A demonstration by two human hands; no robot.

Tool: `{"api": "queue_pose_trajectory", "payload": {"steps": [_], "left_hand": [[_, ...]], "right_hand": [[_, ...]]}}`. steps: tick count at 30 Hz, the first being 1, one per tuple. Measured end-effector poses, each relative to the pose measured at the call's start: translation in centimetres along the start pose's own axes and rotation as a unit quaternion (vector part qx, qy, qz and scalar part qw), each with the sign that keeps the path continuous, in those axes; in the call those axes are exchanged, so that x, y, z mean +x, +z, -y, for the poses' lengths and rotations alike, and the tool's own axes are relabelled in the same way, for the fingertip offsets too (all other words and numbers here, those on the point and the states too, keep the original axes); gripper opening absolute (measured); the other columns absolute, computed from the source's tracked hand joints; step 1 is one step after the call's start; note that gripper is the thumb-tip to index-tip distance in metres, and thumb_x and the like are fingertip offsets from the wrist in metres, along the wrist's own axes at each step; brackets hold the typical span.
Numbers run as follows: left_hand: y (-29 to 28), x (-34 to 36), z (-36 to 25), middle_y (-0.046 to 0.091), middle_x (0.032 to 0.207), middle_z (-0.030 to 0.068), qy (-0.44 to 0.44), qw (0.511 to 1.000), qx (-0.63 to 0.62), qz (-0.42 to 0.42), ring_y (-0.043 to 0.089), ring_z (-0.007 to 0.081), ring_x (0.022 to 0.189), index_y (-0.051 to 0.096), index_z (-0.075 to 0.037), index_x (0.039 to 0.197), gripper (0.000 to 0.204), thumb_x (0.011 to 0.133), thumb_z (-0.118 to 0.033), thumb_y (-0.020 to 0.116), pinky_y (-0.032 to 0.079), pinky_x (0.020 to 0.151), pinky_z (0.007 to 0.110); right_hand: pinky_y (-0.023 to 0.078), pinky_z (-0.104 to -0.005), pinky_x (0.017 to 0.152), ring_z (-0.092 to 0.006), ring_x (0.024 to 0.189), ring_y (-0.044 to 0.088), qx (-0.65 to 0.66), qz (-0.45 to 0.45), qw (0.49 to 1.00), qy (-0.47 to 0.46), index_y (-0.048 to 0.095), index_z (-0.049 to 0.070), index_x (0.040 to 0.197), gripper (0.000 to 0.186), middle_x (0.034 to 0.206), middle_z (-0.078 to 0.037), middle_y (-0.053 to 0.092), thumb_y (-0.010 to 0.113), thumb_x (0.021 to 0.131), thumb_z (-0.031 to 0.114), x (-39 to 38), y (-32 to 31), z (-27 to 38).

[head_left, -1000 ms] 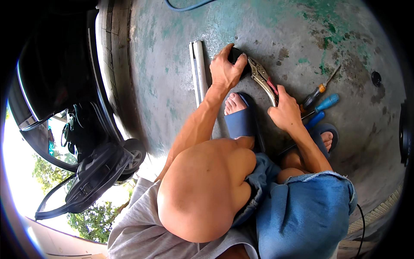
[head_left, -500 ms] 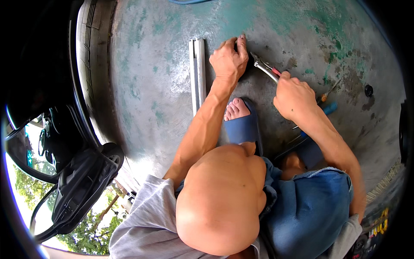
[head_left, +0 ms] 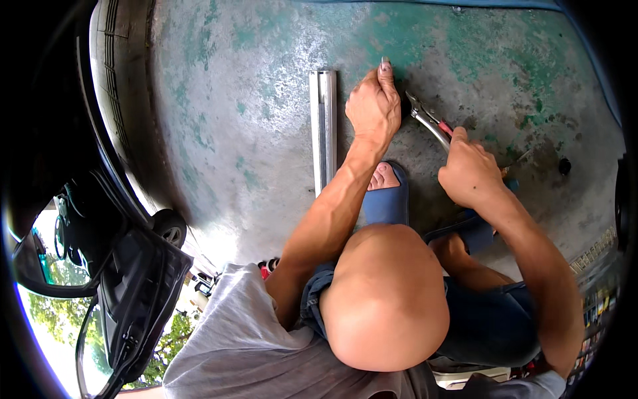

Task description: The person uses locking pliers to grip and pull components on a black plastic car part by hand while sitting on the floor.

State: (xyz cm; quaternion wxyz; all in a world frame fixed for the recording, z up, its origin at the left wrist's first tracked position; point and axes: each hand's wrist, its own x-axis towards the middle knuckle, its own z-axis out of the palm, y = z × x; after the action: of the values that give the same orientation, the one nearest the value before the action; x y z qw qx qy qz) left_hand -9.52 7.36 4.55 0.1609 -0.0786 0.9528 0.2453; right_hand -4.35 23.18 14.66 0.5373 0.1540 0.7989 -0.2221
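My left hand (head_left: 373, 110) is closed over the floor, thumb upward, its fingers mostly turned out of sight. A tiny pale tip shows at the thumb, too small to name. My right hand (head_left: 472, 169) grips locking pliers (head_left: 432, 126) with silver handles and a red lever. Their jaws point up and left toward my left hand, a short gap away from it. To the left of my left hand a long, grooved silver metal rail (head_left: 323, 120) lies on the floor, partly hidden lower down by my forearm.
My foot in a blue slide sandal (head_left: 387, 203) is planted below my left hand. A small round black part (head_left: 565, 166) lies at the right. A blue hose (head_left: 465, 4) runs along the far edge. At the left stands a vehicle with an open black door (head_left: 143, 286).
The view has shifted, so the hands, rail and pliers appear lower and farther right. My left hand remains closed, and my right hand still holds the pliers near it.
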Motion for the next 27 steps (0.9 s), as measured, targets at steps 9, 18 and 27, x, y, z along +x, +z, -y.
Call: {"api": "queue_pose_trajectory", "payload": {"steps": [9, 18, 27], "left_hand": [[0.4, -0.8, -2.1, 0.073, 0.104, 0.0160, 0.060, 0.997, -0.004, 0.037, 0.067, 0.0380, 0.098, 0.077, -0.006, 0.102, 0.044, 0.089, -0.046, 0.065, 0.053, 0.087, 0.048], [0.2, 0.3, -0.6, 0.072, 0.101, 0.0158, 0.052, 0.997, 0.044, 0.033, 0.068, 0.0374, 0.097, 0.076, -0.008, 0.104, 0.038, 0.081, -0.037, 0.065, 0.055, 0.085, 0.050], [-0.4, 1.0, 0.4, 0.075, 0.098, 0.0181, 0.080, 0.994, 0.067, 0.023, 0.070, 0.0381, 0.092, 0.078, -0.008, 0.102, 0.036, 0.081, -0.033, 0.064, 0.056, 0.084, 0.048]], "right_hand": [[0.055, -0.0563, 0.084, -0.0516, 0.095, 0.068, 0.091, -0.084, 0.984, 0.126, 0.052, 0.001, 0.116, 0.039, 0.102, -0.031, 0.069, 0.064, 0.084, 0.018, -2.4, 4.4, 0.0], [0.059, -0.0508, 0.078, -0.0418, 0.092, 0.073, 0.089, -0.148, 0.970, 0.170, 0.056, 0.004, 0.112, 0.043, 0.107, -0.022, 0.070, 0.064, 0.090, 0.040, -1.8, 8.2, 1.2], [0.057, -0.0529, 0.078, -0.0443, 0.095, 0.070, 0.145, -0.151, 0.971, 0.118, 0.055, 0.005, 0.110, 0.056, 0.104, -0.023, 0.067, 0.070, 0.083, 0.051, -0.1, 10.1, -0.4]]}}
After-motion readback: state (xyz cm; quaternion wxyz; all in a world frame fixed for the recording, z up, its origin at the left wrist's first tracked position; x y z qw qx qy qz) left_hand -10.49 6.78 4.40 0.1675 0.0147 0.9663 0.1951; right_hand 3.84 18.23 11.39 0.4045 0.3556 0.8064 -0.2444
